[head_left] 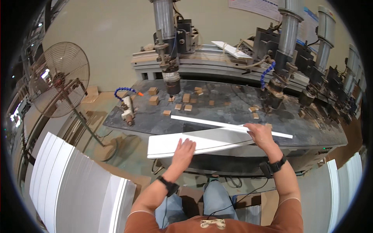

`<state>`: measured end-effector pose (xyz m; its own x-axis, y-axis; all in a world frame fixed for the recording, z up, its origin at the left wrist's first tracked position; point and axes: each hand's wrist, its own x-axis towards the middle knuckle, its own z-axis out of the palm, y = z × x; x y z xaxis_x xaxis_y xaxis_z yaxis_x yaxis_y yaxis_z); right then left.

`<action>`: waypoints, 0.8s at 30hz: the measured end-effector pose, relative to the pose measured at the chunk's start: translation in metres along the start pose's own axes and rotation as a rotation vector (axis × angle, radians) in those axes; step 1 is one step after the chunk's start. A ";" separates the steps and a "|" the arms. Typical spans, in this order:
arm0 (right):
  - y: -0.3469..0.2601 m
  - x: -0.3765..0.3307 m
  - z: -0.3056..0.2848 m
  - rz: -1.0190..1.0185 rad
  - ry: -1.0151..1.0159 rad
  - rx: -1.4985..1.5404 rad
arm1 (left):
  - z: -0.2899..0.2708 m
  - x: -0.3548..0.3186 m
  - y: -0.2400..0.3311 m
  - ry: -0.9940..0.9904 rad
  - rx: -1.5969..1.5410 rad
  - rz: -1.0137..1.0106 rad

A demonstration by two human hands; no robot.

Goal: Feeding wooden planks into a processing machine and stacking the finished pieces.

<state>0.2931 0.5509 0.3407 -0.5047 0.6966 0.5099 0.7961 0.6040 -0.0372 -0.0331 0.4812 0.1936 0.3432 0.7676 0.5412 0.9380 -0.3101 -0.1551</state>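
White panel (pixel 167 145): at the near edge of the dark bench (pixel 145 120), left end seemingly out past it toward the person. Thin dark line along its front side. White strip (pixel 210 123) lies just beyond it, running at a slant over the bench.

Left hand (pixel 184 152): fingers straight and together on the panel face, near the left end. Thumb hidden, can't tell if it grips the edge. Right hand (pixel 260 134): curled, narrow, over the strip and by the panel's right end. Can't tell which it holds, if either.

Risks, my read: overhang plus a heavy left-hand push could tip the panel. Loose wood blocks (pixel 154 100) could catch it or sit under it and spoil the seating. Cable (pixel 252 198) off the right wristband (pixel 274 166) hangs slack, could snag a corner. Right hand is near a vertical machine head (pixel 275 93); pinch hazard if that drops. Can't tell if it's running.

Further out: orange-nozzled blue hose (pixel 122 89) at bench left, standing fan (pixel 60 79) beyond, stacked white panels (pixel 87 174) lower left.

Writing: wall posters (pixel 256 7), white and blue, print too small to make out. Shirt print (pixel 213 223) is dark lettering on a pale patch. No legible label on panel or strip.
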 end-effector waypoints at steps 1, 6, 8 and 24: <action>0.000 0.008 0.011 -0.011 -0.039 -0.004 | -0.016 -0.025 -0.008 0.029 -0.065 -0.053; 0.001 0.015 0.072 -0.053 0.005 0.033 | -0.138 -0.175 -0.036 -0.078 -0.023 -0.255; 0.006 0.013 0.095 0.013 -0.097 0.071 | -0.183 -0.233 -0.028 -0.105 0.064 -0.356; 0.021 0.043 0.175 0.019 -0.141 -0.013 | -0.241 -0.451 0.031 -0.188 0.512 -1.037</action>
<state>0.2294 0.6612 0.2119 -0.5309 0.7558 0.3833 0.8095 0.5861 -0.0344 -0.1705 -0.0099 0.1434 -0.6363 0.6041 0.4798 0.6683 0.7423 -0.0485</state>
